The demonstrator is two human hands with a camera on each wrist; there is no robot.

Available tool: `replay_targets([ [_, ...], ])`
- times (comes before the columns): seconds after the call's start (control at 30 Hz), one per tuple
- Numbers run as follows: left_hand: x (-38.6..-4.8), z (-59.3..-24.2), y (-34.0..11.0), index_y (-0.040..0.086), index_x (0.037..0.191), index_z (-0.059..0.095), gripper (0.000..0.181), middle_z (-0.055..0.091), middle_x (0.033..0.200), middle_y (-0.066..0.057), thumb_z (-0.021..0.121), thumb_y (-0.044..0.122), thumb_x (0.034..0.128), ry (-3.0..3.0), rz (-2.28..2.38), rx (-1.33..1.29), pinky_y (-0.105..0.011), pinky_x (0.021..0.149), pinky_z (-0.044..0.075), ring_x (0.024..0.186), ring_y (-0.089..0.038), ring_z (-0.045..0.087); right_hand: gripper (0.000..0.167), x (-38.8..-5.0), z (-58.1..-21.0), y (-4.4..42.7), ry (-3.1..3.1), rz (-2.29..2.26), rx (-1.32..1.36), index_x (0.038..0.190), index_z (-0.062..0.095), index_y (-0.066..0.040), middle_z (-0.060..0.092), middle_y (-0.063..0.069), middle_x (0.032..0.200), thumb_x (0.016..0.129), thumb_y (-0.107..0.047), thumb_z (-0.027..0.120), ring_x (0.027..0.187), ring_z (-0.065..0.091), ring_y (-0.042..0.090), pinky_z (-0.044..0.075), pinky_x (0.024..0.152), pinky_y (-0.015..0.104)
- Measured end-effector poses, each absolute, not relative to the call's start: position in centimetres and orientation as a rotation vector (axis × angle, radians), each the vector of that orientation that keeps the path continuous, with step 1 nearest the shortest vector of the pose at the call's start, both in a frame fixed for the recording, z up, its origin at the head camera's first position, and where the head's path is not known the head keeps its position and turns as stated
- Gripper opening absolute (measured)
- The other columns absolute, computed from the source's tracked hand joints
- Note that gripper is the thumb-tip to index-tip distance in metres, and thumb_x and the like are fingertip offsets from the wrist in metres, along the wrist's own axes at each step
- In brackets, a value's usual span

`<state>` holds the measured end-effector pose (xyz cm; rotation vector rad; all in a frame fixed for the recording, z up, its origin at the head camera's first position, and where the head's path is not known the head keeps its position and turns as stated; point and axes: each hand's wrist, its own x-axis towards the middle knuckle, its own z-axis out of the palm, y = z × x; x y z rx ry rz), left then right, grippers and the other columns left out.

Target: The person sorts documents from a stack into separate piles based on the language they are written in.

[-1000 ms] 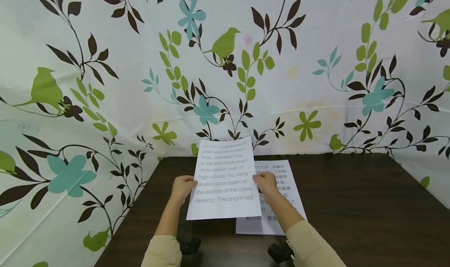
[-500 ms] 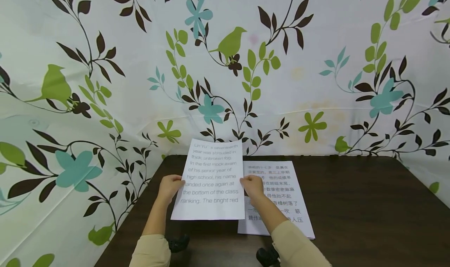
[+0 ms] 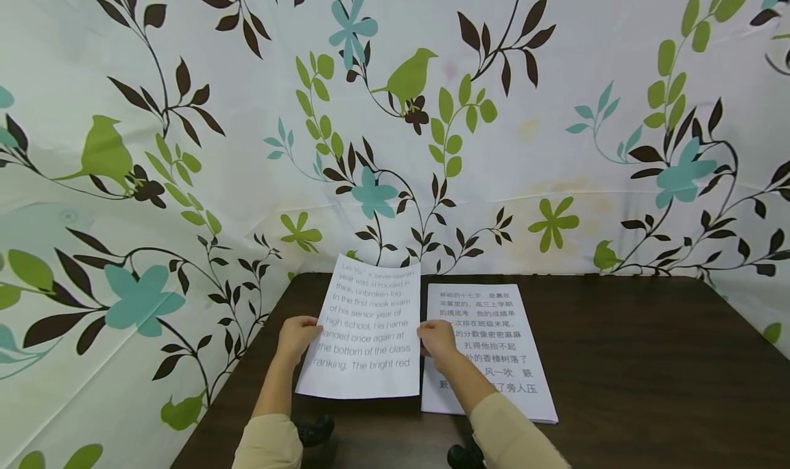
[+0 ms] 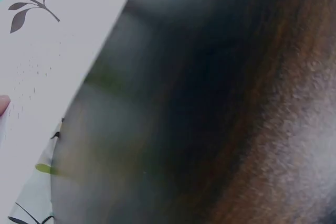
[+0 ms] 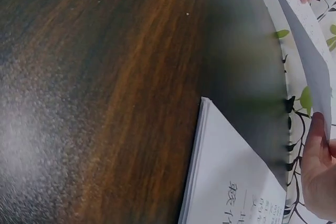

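A white sheet of paper [image 3: 364,332] printed with English text is held up in front of me, tilted, its lower edge nearer to me. My left hand [image 3: 297,339] pinches its left edge, and my right hand [image 3: 439,342] pinches the right edge. In the right wrist view the paper [image 5: 310,51] is seen nearly edge-on and slightly bowed, with the right hand [image 5: 319,174] at its near side. To the right lies a stack of paper [image 3: 494,345] printed with Chinese characters, partly covered by my right hand and forearm.
Everything stands over a dark wood-grain table [image 3: 629,359]. A white cloth [image 3: 494,147] patterned with leaves, birds and flowers hangs behind its far edge. Black wrist devices [image 3: 316,430] sit below both forearms.
Both hands have carried the English sheet leftward and slightly down, off the stack, while still gripping it. More of the Chinese text shows. The head view has shifted slightly.
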<state>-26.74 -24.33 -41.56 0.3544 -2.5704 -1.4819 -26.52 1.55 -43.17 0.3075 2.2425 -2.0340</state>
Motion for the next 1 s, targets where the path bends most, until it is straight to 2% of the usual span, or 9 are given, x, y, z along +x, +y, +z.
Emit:
replay_targets([
  [0.17, -26.9, -42.8, -24.7, -0.010, 0.094, 0.059, 0.019, 0.059, 0.078, -0.014, 0.056, 0.001, 0.0790, -2.587, -1.441, 0.377, -0.026, 0.050, 0.043, 0.064, -0.020, 0.054, 0.030, -26.6, -43.5, 1.2, 2.216, -2.021, 0.338, 0.106, 0.053, 0.009, 0.054, 0.013, 0.084, 0.078, 0.000, 0.051, 0.067, 0.054, 0.019, 0.049, 0.057, 0.027],
  [0.37, -26.9, -43.5, -24.6, -0.010, 0.093, 0.059, 0.018, 0.059, 0.076, -0.014, 0.056, 0.001, 0.0783, -2.595, -1.421, 0.404, -0.025, 0.048, 0.042, 0.062, -0.021, 0.054, 0.024, -26.3, -44.0, 1.2, 2.151, -2.003, 0.324, 0.101, 0.055, 0.011, 0.053, 0.013, 0.076, 0.078, 0.004, 0.049, 0.060, 0.052, 0.017, 0.049, 0.054, 0.026],
  [0.5, -27.1, -44.2, -24.6, -0.010, 0.092, 0.060, 0.017, 0.059, 0.075, -0.013, 0.056, 0.000, 0.0784, -2.598, -1.406, 0.419, -0.028, 0.051, 0.044, 0.060, -0.020, 0.054, 0.023, -26.4, -44.3, 1.2, 2.100, -1.998, 0.288, 0.100, 0.053, 0.012, 0.054, 0.014, 0.074, 0.079, 0.006, 0.048, 0.059, 0.054, 0.017, 0.050, 0.056, 0.027],
  [0.77, -27.0, -44.5, -24.4, -0.010, 0.087, 0.061, 0.016, 0.058, 0.072, -0.013, 0.056, 0.000, 0.0763, -2.619, -1.347, 0.412, -0.019, 0.042, 0.035, 0.058, -0.018, 0.052, 0.025, -26.3, -44.7, 1.6, 2.047, -1.953, 0.225, 0.101, 0.052, 0.012, 0.056, 0.015, 0.076, 0.078, 0.007, 0.045, 0.060, 0.056, 0.017, 0.050, 0.059, 0.030],
  [1.0, -27.2, -45.1, -24.6, -0.010, 0.087, 0.061, 0.016, 0.059, 0.073, -0.014, 0.056, 0.001, 0.0765, -2.637, -1.308, 0.424, -0.019, 0.043, 0.036, 0.060, -0.019, 0.052, 0.029, -26.1, -44.8, 1.6, 2.032, -1.906, 0.166, 0.107, 0.046, 0.015, 0.055, 0.018, 0.083, 0.080, 0.004, 0.046, 0.069, 0.058, 0.022, 0.050, 0.061, 0.031],
])
